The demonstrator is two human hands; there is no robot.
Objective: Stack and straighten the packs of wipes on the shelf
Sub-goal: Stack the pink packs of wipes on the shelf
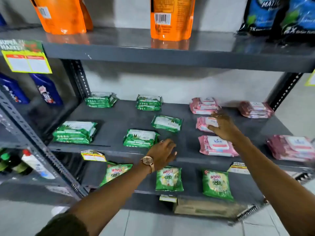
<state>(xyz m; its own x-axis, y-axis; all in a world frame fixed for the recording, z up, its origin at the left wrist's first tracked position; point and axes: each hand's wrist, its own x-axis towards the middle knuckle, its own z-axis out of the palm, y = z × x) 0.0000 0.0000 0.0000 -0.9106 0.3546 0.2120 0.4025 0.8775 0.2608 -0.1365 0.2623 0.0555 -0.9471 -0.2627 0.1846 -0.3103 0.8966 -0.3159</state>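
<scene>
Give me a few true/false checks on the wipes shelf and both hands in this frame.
1. The right hand lies on a single pink pack in the middle row. True.
2. The left hand grips a green pack. False: it hovers open near the shelf's front edge, holding nothing.
3. Green packs sit to the left of the pink packs on this shelf. True.
4. A watch is on the right wrist. False: it is on the left wrist.
5. The shelf above holds pink wipes. False: orange pouches and dark blue bags stand there.
</scene>
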